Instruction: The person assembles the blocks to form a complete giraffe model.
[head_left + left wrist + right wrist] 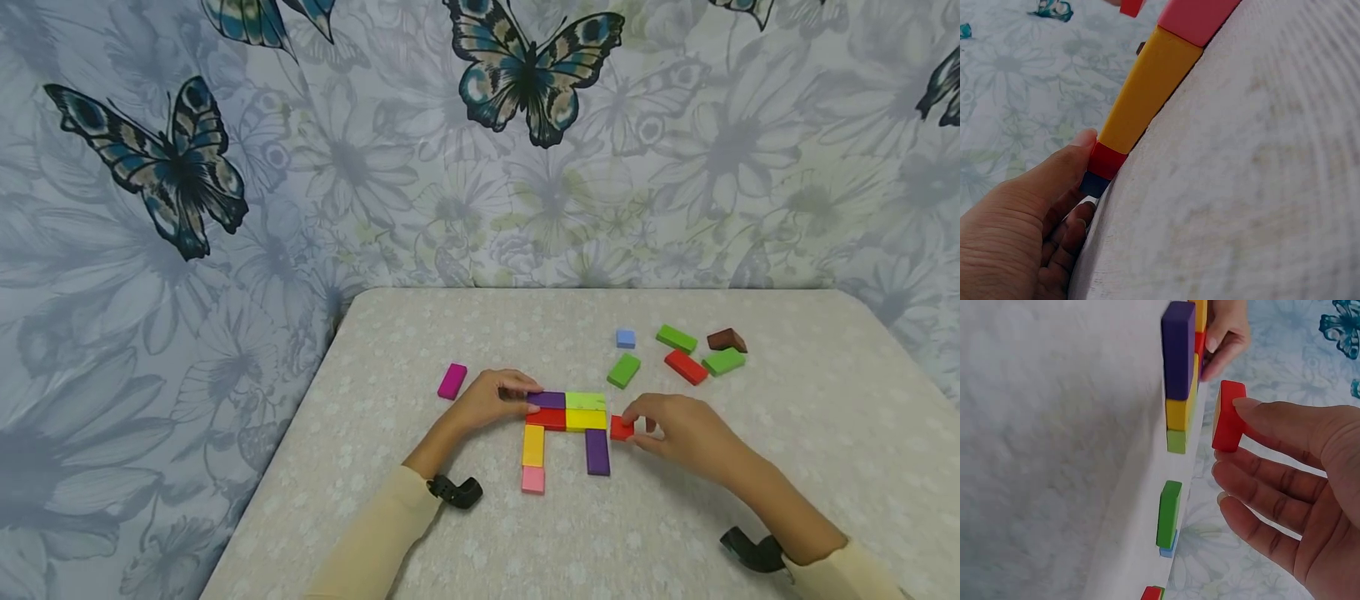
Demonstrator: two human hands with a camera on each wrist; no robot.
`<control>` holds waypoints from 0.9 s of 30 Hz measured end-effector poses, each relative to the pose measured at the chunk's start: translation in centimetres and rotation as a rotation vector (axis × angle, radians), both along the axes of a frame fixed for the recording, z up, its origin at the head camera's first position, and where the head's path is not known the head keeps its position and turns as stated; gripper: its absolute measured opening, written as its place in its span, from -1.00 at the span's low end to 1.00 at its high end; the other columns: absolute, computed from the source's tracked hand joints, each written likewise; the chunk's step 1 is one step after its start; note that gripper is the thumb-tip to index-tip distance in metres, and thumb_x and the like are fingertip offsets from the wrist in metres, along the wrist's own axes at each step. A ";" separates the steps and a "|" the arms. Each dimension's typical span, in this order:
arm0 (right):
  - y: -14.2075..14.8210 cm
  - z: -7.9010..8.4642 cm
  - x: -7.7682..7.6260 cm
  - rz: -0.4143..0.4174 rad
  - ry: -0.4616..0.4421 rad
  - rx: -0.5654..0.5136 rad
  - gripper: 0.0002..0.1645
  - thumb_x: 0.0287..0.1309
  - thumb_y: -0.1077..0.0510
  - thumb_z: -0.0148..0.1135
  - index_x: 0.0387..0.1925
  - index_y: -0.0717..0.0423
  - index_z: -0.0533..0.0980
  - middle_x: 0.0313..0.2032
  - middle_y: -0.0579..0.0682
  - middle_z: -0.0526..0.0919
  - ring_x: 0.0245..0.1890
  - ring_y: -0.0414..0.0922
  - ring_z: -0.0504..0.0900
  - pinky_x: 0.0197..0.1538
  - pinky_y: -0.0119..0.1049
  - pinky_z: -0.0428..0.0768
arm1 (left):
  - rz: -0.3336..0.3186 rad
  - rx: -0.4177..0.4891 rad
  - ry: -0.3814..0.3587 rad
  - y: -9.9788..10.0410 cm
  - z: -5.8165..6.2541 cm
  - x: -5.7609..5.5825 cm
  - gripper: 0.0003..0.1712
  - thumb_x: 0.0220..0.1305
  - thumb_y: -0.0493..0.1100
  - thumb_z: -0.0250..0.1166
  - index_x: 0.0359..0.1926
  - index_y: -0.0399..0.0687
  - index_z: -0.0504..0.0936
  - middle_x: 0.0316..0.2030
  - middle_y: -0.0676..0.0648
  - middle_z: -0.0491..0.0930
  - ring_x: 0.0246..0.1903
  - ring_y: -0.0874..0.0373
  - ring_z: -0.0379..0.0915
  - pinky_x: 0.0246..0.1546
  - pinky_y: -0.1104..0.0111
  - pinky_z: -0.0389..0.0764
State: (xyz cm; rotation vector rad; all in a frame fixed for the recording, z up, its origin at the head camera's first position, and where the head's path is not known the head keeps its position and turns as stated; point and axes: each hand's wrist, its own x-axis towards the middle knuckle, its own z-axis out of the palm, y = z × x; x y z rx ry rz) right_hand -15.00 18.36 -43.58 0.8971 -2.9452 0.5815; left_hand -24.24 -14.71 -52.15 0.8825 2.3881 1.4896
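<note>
On the table several blocks lie together in a flat figure. A purple block (547,400) and a light green block (586,401) form its far row; a red block (547,419) and a yellow block (586,420) the nearer one. An orange-yellow block (533,446) with a pink block (533,480) extends from the left end, a second purple block (597,452) from the right. My left hand (491,398) pinches the left end of both rows, thumb at the red block. Between thumb and fingers my right hand (686,433) holds another red block (1229,417), raised right of the figure.
A magenta block (452,381) lies to the left. Behind the right hand are a light blue block (626,339), several green blocks (623,371), a red block (686,367) and a brown block (727,339). A butterfly-patterned wall (525,217) stands behind the table (420,325).
</note>
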 end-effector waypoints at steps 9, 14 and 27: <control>-0.4 0.3 2.6 0.007 -0.005 0.026 -0.70 0.01 0.11 0.59 -0.19 -0.15 0.70 -0.24 -0.27 0.71 -0.41 -0.35 0.54 -0.37 -0.44 0.54 | -0.001 0.005 -0.010 0.0 0.3 -0.2 -0.61 0.18 -0.13 0.54 0.06 0.07 0.78 -0.03 0.15 0.70 -0.03 0.26 0.57 -0.01 0.32 0.59; -1.1 0.2 3.7 0.037 -0.017 0.034 -0.70 -0.01 0.11 0.60 -0.20 -0.16 0.69 -0.22 -0.25 0.73 -0.42 -0.38 0.54 -0.36 -0.45 0.56 | -0.003 0.008 -0.014 0.0 0.2 -0.2 -0.61 0.18 -0.15 0.53 0.06 0.04 0.78 -0.02 0.12 0.71 -0.01 0.22 0.57 0.00 0.33 0.58; -2.6 -0.6 5.0 0.123 -0.099 0.047 -0.76 0.02 0.07 0.58 -0.24 -0.11 0.71 -0.29 -0.31 0.68 -0.43 -0.41 0.49 -0.33 -0.42 0.58 | 0.005 -0.007 -0.009 -0.1 0.4 -0.4 -0.62 0.19 -0.11 0.53 0.06 0.07 0.78 -0.04 0.14 0.71 -0.09 0.21 0.56 -0.09 0.36 0.58</control>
